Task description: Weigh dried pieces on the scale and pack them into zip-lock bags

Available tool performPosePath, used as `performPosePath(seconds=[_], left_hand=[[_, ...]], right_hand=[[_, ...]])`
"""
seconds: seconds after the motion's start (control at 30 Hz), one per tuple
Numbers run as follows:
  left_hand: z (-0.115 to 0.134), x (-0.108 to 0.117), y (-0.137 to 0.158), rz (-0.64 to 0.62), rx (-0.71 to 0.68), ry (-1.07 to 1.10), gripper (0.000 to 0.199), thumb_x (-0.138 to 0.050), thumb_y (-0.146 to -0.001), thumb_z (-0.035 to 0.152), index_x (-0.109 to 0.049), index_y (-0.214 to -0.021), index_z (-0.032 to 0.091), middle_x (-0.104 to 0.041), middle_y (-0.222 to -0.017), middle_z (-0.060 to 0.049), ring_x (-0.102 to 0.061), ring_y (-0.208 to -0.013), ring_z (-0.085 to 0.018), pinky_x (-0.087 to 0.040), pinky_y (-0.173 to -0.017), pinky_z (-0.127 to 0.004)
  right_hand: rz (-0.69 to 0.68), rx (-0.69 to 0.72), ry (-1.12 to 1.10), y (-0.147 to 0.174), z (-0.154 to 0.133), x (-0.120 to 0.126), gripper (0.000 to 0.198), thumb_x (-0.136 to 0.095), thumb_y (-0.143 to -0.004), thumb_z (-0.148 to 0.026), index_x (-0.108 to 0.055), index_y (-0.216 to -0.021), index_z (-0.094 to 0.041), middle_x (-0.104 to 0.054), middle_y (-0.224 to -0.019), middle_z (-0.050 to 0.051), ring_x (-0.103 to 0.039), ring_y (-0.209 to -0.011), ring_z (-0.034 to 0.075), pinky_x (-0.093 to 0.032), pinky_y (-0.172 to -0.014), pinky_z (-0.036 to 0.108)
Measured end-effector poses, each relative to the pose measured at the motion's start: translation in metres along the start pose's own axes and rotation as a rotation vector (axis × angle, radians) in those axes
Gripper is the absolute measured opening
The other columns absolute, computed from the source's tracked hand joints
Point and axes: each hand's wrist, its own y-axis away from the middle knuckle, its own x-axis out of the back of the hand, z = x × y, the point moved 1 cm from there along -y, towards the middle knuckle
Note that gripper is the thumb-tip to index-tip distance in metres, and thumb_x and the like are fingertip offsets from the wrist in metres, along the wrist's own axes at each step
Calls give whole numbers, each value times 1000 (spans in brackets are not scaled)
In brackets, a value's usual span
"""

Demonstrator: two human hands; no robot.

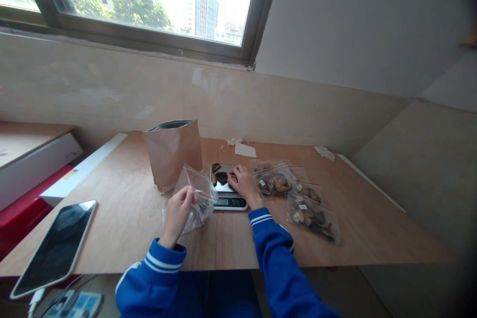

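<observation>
On the dark control strip (236,202) of one white kitchen scale with a silver plate (222,189), a small lit display (222,202) and some pale lettering are seen, but neither digits nor letters can be made out. Three small white labels (302,206) are counted on the filled clear zip bags at the right; their print is too small to be read.

At least four of these filled clear zip bags (313,218) are laid on the brown wooden table (357,238), overlapping one another, with brown dried slices packed inside. On the scale's plate, at least three dark brown dried pieces (222,178) are spread, mostly toward its left side. Over the plate's right part the right hand (244,182) is lowered, its fingers curled at a further piece; whether that piece is gripped cannot be told.

By the left hand (178,211), one clear plastic bag with a red zip line (197,179) is pinched near its mouth, thumb and fingers together, just left of the scale. Beneath it, more crumpled clear plastic (192,221) is seen. Behind, one upright brown paper bag (174,156) is placed. At the far left, one black-screened tablet with a pale edge (55,246) is laid.
</observation>
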Motion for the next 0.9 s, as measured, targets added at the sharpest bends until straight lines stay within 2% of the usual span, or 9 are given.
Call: performPosePath(seconds=[0.17,0.23,0.3,0.4,0.47,0.53,0.63,0.77,0.9], left_hand=[[0,1,0,14,-7,-12,45,-38,-90,50,-46,-57,21,-52,-56,1,-51,-61,-16,-37,-62,-25],[-1,0,0,14,0,-16,45,-38,-90,50,-46,-57,21,-52,-56,1,-51,-59,-16,-37,-60,-25],[-2,-1,0,8,6,-23,45,-38,-91,50,-46,-57,21,-51,-56,2,-50,-58,-16,-36,-59,-25],[0,-4,1,-8,-10,-30,45,-38,-91,49,-46,-58,21,-51,-56,2,-50,-59,-16,-36,-60,-26],[3,-6,2,5,-49,-42,43,-38,-92,48,-48,-60,21,-51,-60,1,-51,-62,-16,-38,-63,-26],[5,-8,4,43,-106,-73,40,-41,-91,46,-55,-63,21,-51,-66,0,-52,-66,-16,-40,-68,-28],[7,-11,7,106,-179,-123,36,-44,-90,44,-65,-71,21,-50,-77,-2,-53,-75,-18,-44,-77,-31],[2,-16,11,191,-196,-136,39,-46,-88,49,-70,-74,22,-51,-86,-6,-53,-87,-23,-45,-88,-40],[-9,-17,11,253,-148,-31,43,-49,-85,56,-72,-78,21,-53,-97,-8,-55,-99,-25,-43,-98,-45]], right_hand=[[154,-127,-218,-4,-5,5,19,-48,-86,-31,-64,-85,-19,-60,-94,8,-57,-91,22,-44,-82,33],[267,-235,-419,-7,-16,15,23,-48,-85,-37,-62,-80,-19,-60,-89,6,-57,-85,20,-45,-78,32],[302,-350,-696,-11,-36,28,29,-48,-83,-46,-59,-76,-20,-60,-78,3,-56,-74,18,-45,-67,29],[80,-433,-1131,-17,-74,50,36,-51,-80,-56,-55,-75,-20,-53,-62,-2,-50,-54,13,-37,-48,24],[-64,-405,-1257,-20,-97,60,37,-56,-77,-57,-52,-70,-20,-49,-57,-4,-45,-48,10,-32,-42,22],[-180,-379,-1241,-23,-111,63,39,-58,-77,-57,-53,-68,-19,-48,-55,-4,-42,-45,9,-29,-39,21],[-284,-388,-1043,-26,-119,53,42,-56,-80,-59,-56,-66,-19,-50,-52,-4,-44,-42,9,-28,-38,21],[-239,-313,-713,-24,-126,40,45,-54,-86,-55,-58,-60,-19,-58,-54,1,-55,-52,13,-35,-48,23],[-221,-137,-631,-21,-136,47,40,-49,-92,-51,-66,-71,-21,-70,-73,4,-64,-70,17,-42,-62,25]])
